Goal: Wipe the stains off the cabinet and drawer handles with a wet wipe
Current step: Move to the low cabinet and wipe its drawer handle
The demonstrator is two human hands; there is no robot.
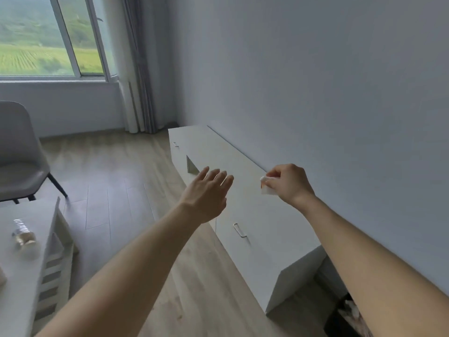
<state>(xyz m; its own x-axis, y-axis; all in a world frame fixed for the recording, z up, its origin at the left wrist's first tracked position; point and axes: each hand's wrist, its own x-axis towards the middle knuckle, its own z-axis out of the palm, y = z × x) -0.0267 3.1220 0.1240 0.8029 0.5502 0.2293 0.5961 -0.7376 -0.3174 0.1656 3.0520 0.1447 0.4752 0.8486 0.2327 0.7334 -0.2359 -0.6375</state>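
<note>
While both arms reach forward over the low white cabinet (243, 171), no handle is being touched yet. Right hand (288, 184) pinches a small folded wet wipe (266, 188) between thumb and fingertips, held above the cabinet top near the wall. Left hand (209, 190) is spread, fingers straight and loosely together, holding nothing, hovering above the front edge.

Near handle (240, 230): slim metal loop on the front panel, below and between the two hands. Far handle (175, 144): small, at the far end of the cabinet. Stains not resolvable at this distance.

Risks, as judged:
- Wipe is bunched small; a thin loop handle could be only partly covered, leaving the inner side and ends unwiped.
- Handles sit on the vertical front, low down; wiping from above without bending likely cleans the top surface only.
- Rubbing along the near handle could pull its panel open if the free hand does not brace it.
- Far handle is well apart from both hands and easily skipped.
</note>
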